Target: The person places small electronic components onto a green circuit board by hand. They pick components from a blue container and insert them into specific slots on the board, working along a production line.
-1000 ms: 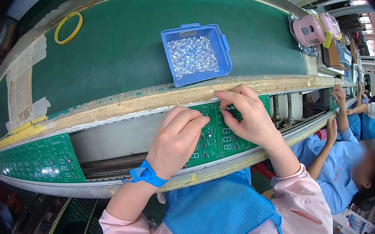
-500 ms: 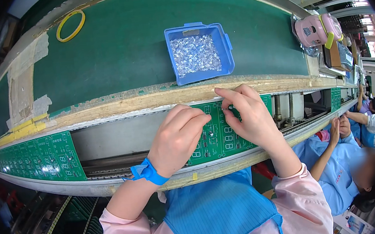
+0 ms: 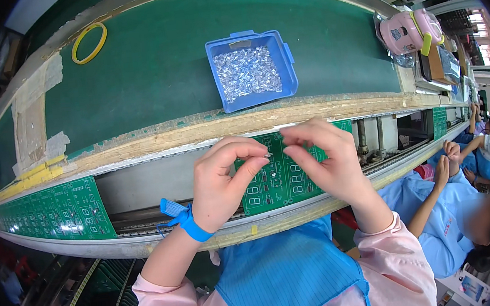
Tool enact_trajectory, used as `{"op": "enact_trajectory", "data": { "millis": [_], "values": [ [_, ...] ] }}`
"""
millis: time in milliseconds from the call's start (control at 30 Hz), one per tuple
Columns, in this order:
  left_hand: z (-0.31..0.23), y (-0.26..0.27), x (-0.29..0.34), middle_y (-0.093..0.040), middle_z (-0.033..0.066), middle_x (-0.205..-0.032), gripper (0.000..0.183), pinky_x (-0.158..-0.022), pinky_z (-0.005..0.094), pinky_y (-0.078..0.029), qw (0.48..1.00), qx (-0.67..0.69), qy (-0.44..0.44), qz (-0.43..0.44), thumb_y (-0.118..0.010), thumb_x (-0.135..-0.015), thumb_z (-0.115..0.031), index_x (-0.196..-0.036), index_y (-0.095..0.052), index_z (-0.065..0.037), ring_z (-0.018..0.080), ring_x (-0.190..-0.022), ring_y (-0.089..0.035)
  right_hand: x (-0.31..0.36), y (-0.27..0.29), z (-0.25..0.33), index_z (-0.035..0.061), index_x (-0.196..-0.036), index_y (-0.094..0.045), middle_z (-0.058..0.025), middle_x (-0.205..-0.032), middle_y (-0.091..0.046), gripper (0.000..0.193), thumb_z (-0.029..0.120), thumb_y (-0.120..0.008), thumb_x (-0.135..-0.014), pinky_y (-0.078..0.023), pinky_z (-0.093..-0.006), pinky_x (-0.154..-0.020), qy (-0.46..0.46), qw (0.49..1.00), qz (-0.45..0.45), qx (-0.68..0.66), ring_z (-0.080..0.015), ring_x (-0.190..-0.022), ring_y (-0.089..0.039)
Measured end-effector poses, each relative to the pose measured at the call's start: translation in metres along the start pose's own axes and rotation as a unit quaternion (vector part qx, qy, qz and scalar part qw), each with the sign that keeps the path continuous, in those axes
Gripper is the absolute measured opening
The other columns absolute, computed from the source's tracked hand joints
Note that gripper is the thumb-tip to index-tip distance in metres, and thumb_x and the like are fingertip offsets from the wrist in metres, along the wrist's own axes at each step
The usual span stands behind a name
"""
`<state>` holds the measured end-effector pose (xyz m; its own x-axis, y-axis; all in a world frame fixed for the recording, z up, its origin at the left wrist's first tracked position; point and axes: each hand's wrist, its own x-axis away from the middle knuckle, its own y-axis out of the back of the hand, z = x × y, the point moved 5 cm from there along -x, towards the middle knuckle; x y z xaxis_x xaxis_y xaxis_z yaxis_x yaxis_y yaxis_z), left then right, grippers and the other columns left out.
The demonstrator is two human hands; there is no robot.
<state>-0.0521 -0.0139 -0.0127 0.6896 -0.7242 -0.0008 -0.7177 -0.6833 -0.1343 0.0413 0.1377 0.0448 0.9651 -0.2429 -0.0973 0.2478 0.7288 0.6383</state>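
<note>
Your left hand (image 3: pixel 223 175) and right hand (image 3: pixel 335 156) are over the middle one of three green circuit boards (image 3: pixel 278 193), with one blue bin (image 3: pixel 288 72) beyond. Your right thumb and forefinger stand parted; whether your left fingertips grasp anything, I can't tell.

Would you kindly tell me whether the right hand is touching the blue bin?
Apart: the head view shows the wooden rail between the right hand and the blue bin.

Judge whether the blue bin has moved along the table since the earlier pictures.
No: judged against the wooden strip, the blue bin keeps its place.
</note>
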Motion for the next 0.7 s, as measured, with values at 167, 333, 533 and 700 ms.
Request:
{"op": "enact_trajectory", "data": {
  "millis": [167, 333, 533, 700],
  "values": [
    [-0.010, -0.002, 0.000, -0.068, 0.0080, -0.093, 0.012, -0.077, 0.0321, -0.053, 0.997, -0.038, -0.062, 0.018, -0.075, -0.082, 0.001, -0.092, -0.072, -0.002, 0.0208, -0.089, -0.066, 0.022, -0.030, -0.010, -0.0011, -0.109, -0.068, -0.0067, -0.099, -0.071, 0.018, 0.002, -0.070, -0.091, -0.055, -0.0241, -0.078, -0.206, 0.875, -0.011, -0.437, -0.0102, -0.090, -0.067],
    [-0.014, -0.002, 0.000, -0.068, 0.0058, -0.093, 0.013, -0.077, 0.0336, -0.051, 0.993, -0.070, -0.092, 0.032, -0.077, -0.078, 0.001, -0.089, -0.074, -0.005, 0.0211, -0.088, -0.063, 0.035, -0.047, -0.019, -0.0007, -0.107, -0.067, -0.0071, -0.101, -0.070, 0.016, -0.001, -0.069, -0.092, -0.055, -0.0244, -0.080, -0.190, 0.830, -0.046, -0.522, -0.0100, -0.091, -0.067],
    [-0.027, -0.007, 0.000, -0.070, 0.0049, -0.094, 0.012, -0.077, 0.0352, -0.049, 0.969, -0.139, -0.192, 0.068, -0.078, -0.076, -0.002, -0.087, -0.076, -0.007, 0.0223, -0.088, -0.062, 0.041, -0.054, -0.016, -0.0006, -0.111, -0.065, -0.0076, -0.101, -0.069, 0.017, 0.002, -0.067, -0.094, -0.055, -0.0248, -0.080, -0.209, 0.788, -0.085, -0.572, -0.0113, -0.092, -0.066],
    [-0.022, -0.006, 0.000, -0.070, 0.0052, -0.094, 0.012, -0.078, 0.0353, -0.049, 0.981, -0.113, -0.147, 0.052, -0.077, -0.079, -0.004, -0.091, -0.074, -0.006, 0.0225, -0.088, -0.061, 0.039, -0.045, -0.011, 0.0006, -0.111, -0.059, -0.0088, -0.101, -0.069, 0.016, 0.003, -0.065, -0.096, -0.054, -0.0257, -0.081, -0.168, 0.814, -0.073, -0.552, -0.0120, -0.093, -0.066]
  ]
}}
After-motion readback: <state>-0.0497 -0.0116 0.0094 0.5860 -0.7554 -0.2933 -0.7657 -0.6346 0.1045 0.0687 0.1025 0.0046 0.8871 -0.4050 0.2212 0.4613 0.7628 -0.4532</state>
